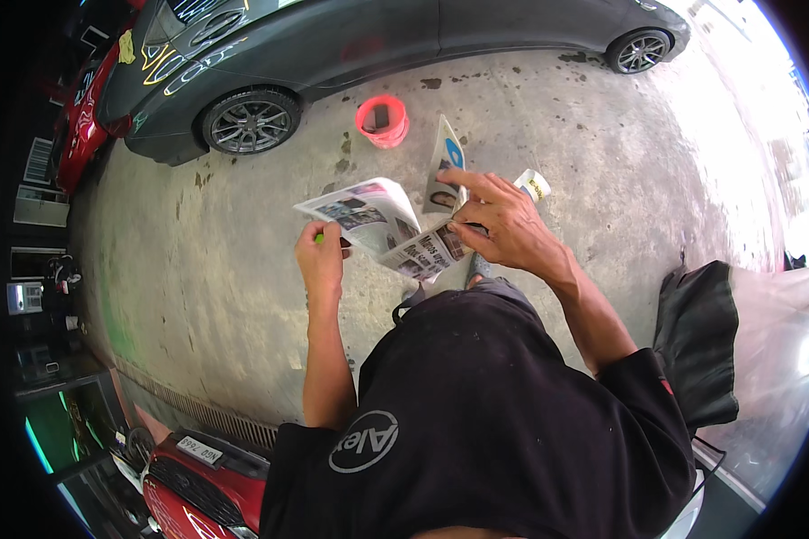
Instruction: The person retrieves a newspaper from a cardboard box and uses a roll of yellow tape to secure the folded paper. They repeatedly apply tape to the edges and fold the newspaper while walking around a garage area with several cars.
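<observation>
A folded, partly opened newspaper (377, 209) is spread in the air in front of my body, above the concrete floor. My left hand (321, 250) pinches its left edge, and a small bright green thing shows at the fingers. My right hand (509, 219) grips the right part of the pages between thumb and fingers, its index finger lying on an upright printed sheet (443, 172). Just beyond the right hand a curled printed paper (534, 185) sticks out; whether it belongs to the newspaper I cannot tell.
Ahead on the concrete floor stands a red bucket (383, 122) with dark items inside. A dark grey car (357, 47) is parked beyond it. Red cars are at the far left (87, 121) and lower left (202, 488). Black fabric (698, 343) hangs at right; a floor grate (209, 407) runs behind left.
</observation>
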The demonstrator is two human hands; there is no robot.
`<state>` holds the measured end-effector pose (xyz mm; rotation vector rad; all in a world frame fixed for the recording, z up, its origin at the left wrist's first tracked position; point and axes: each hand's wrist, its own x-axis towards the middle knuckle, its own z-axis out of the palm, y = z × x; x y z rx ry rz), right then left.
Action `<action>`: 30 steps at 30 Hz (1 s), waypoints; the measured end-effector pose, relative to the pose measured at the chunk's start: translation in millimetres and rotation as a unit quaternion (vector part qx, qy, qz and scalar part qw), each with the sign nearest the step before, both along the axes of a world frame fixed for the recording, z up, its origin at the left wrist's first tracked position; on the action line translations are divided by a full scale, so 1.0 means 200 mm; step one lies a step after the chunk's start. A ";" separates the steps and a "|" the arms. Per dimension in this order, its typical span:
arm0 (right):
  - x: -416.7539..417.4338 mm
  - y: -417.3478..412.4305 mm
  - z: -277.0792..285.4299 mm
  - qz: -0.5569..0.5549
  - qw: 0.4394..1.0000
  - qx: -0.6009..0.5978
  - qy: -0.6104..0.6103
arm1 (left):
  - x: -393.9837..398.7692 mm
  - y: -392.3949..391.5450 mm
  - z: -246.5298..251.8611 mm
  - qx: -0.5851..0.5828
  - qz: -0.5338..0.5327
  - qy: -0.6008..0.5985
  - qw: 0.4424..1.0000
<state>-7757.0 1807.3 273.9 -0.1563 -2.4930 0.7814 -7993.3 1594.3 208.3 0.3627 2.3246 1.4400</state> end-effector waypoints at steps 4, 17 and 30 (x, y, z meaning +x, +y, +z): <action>-0.05 0.03 0.01 0.051 0.997 0.025 -0.045 | 0.09 0.01 0.13 -0.046 -0.064 0.279 0.957; -0.16 0.11 0.39 0.036 0.992 -0.108 -0.050 | 0.17 0.29 0.46 0.124 -0.400 -0.039 0.907; -0.12 0.14 0.38 0.039 0.982 0.181 -0.032 | 0.30 0.33 0.47 0.050 -0.319 0.078 0.943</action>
